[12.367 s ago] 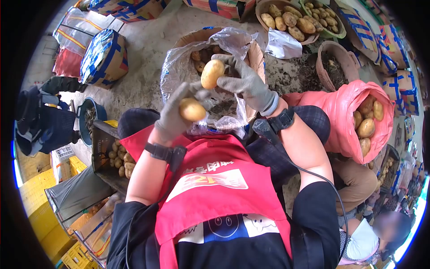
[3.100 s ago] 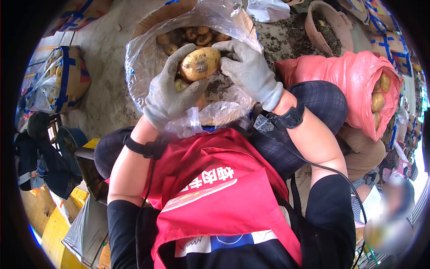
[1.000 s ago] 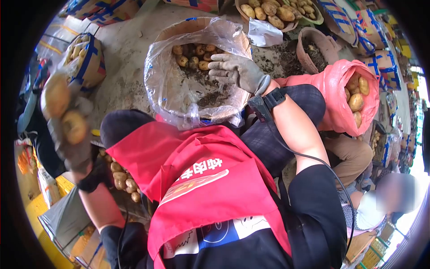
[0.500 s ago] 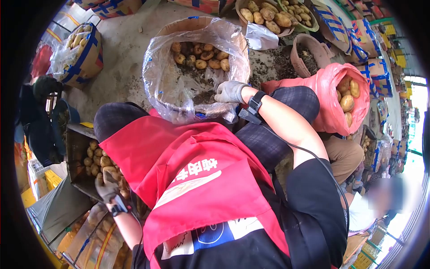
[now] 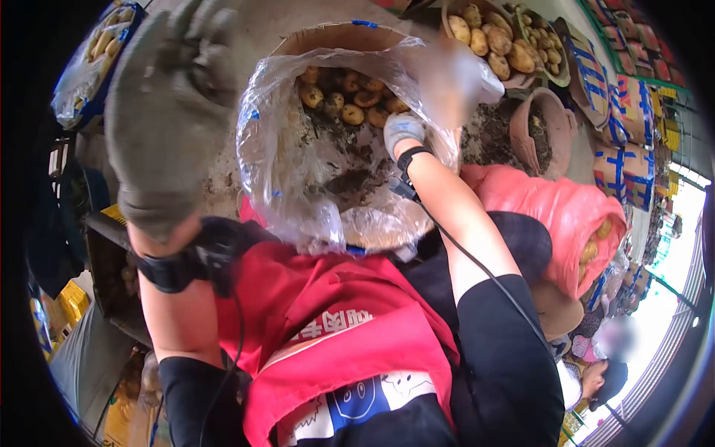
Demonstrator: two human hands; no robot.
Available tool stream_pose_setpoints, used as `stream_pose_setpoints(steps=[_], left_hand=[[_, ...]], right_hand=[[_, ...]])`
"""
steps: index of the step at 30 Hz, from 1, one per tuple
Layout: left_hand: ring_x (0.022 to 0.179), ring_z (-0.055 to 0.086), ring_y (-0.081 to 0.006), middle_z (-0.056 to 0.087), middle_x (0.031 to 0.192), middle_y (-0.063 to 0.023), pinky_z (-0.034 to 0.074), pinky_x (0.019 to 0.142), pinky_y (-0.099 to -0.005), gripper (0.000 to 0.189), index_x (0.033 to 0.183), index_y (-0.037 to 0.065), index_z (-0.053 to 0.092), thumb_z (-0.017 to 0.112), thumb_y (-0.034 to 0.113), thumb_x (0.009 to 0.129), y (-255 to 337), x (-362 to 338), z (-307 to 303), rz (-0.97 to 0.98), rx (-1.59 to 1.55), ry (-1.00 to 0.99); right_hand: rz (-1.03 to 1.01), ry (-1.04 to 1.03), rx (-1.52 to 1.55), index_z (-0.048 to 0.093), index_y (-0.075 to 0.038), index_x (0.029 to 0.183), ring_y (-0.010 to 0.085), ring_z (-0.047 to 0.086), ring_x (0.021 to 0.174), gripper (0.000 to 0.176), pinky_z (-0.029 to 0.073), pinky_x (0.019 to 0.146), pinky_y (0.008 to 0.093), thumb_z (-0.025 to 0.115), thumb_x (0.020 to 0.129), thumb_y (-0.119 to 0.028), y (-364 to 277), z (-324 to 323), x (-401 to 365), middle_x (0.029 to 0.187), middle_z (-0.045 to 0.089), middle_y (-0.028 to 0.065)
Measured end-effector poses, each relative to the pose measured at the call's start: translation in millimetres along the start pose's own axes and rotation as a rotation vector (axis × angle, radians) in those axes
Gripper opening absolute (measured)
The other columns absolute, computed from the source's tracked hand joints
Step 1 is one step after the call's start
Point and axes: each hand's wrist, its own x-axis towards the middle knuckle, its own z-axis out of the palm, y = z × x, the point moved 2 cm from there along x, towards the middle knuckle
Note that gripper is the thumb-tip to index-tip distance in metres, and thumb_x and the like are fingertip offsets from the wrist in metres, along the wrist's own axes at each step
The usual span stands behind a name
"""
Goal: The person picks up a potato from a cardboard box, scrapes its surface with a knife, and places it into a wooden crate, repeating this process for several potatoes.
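Note:
My left hand (image 5: pixel 164 112), in a grey work glove, is raised close to the camera at the upper left. It is smeared by motion; its fingers look apart, and nothing shows in them. My right hand (image 5: pixel 404 130), gloved too, reaches into a round, plastic-lined cardboard container (image 5: pixel 298 41). Its fingers are bent beside the potatoes (image 5: pixel 353 113); whatever they close on is hidden. The potatoes lie at the container's far side, with dark soil (image 5: pixel 350 182) nearer me. Clear plastic lining (image 5: pixel 261 156) hangs over the rim.
To the right lies a pink sack (image 5: pixel 532 201) of potatoes, with a pink tub (image 5: pixel 562 141) behind it. Baskets of potatoes (image 5: pixel 499 37) stand at the back right. A dark crate (image 5: pixel 112 261) is at my left, partly behind my arm. People are at the lower right.
My left hand has left the potatoes in the left crate and risen towards the camera. My right hand has moved from the container's near side farther in, beside the potatoes. The view has shifted.

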Motion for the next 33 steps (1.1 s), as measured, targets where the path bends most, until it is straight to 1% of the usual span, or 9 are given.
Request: stream_pose_setpoints(steps=[3,10,13,16,19,24,26,27,33], left_hand=[[0.125,0.062,-0.0231,0.061,0.139,-0.0144,0.052,0.102,-0.0349,0.045,0.146,-0.003,0.046,0.047,0.02,0.108,-31,7,-44,-0.18,-0.082,0.244],[0.128,0.06,-0.0256,0.053,0.151,-0.0161,0.053,0.101,-0.0322,0.043,0.148,0.0,0.047,0.045,0.022,0.111,-33,6,-32,-0.069,0.045,0.085],[0.118,0.064,-0.0221,0.061,0.14,-0.0119,0.054,0.092,-0.0297,0.043,0.145,0.001,0.05,0.05,0.023,0.109,-37,5,-26,-0.154,0.178,0.228],[0.098,0.068,-0.0171,0.067,0.123,-0.0099,0.053,0.085,-0.0278,0.051,0.141,0.002,0.055,0.064,0.033,0.102,-56,0,2,-0.275,0.465,0.264],[0.09,0.069,-0.0125,0.067,0.116,-0.0061,0.053,0.076,-0.0253,0.067,0.146,0.005,0.049,0.074,0.04,0.095,-93,-19,18,-0.458,0.666,0.167],[0.084,0.066,-0.0083,0.066,0.115,-0.0033,0.057,0.071,-0.0231,0.065,0.15,0.008,0.044,0.072,0.035,0.098,-125,-48,46,-0.744,0.423,-0.126],[0.084,0.066,-0.0079,0.066,0.116,-0.0032,0.057,0.071,-0.0226,0.062,0.15,0.008,0.044,0.07,0.033,0.099,-126,-49,50,-0.753,0.318,-0.214],[0.085,0.066,-0.0074,0.065,0.118,-0.0036,0.057,0.071,-0.0218,0.06,0.15,0.008,0.044,0.069,0.03,0.1,-126,-48,52,-0.707,0.346,-0.236],[0.102,0.064,-0.0113,0.061,0.131,-0.0041,0.055,0.083,-0.0256,0.066,0.152,0.008,0.043,0.074,0.014,0.093,-142,-47,42,-0.661,0.479,-0.244]], right_hand=[[-0.042,-0.162,-0.056,0.069,-0.011,0.124,0.0344,0.068,0.118,0.029,0.058,0.084,0.0497,0.055,0.1,-0.018,-4,19,16,0.128,0.07,0.017],[-0.046,-0.127,-0.038,0.065,-0.012,0.129,0.0316,0.067,0.119,0.042,0.056,0.091,0.0511,0.071,0.09,-0.027,5,-12,21,0.124,0.071,0.0144],[-0.165,-0.369,0.611,0.055,-0.005,0.139,0.0308,0.07,0.11,0.074,0.057,0.092,0.0414,0.08,0.078,-0.038,25,-62,0,0.119,0.071,0.0186],[-0.445,-0.417,1.413,0.051,-0.001,0.143,0.0257,0.07,0.102,0.072,0.057,0.085,0.0381,0.082,0.08,-0.016,44,-120,-42,0.11,0.07,0.015],[-0.531,-0.164,1.335,0.051,0.0,0.145,0.0253,0.07,0.105,0.073,0.057,0.089,0.0348,0.083,0.082,-0.014,68,-195,-113,0.115,0.071,0.0149],[-0.796,0.322,1.358,0.056,0.004,0.14,0.023,0.063,0.124,0.067,0.046,0.11,0.0319,0.084,0.086,-0.023,93,-229,-197,0.138,0.064,0.0154],[-0.629,0.376,1.431,0.06,0.004,0.136,0.0211,0.064,0.121,0.053,0.048,0.107,0.0317,0.079,0.092,-0.019,104,-226,-212,0.134,0.066,0.0134],[-0.451,0.304,1.898,0.069,0.001,0.124,0.0135,0.067,0.102,0.042,0.053,0.092,0.0264,0.082,0.09,-0.02,93,-208,-208,0.116,0.073,0.0083],[-0.295,0.103,2.007,0.072,-0.001,0.114,0.0031,0.055,0.075,0.025,0.047,0.067,0.0205,0.073,0.097,-0.02,88,-195,-201,0.093,0.066,-0.0032]])
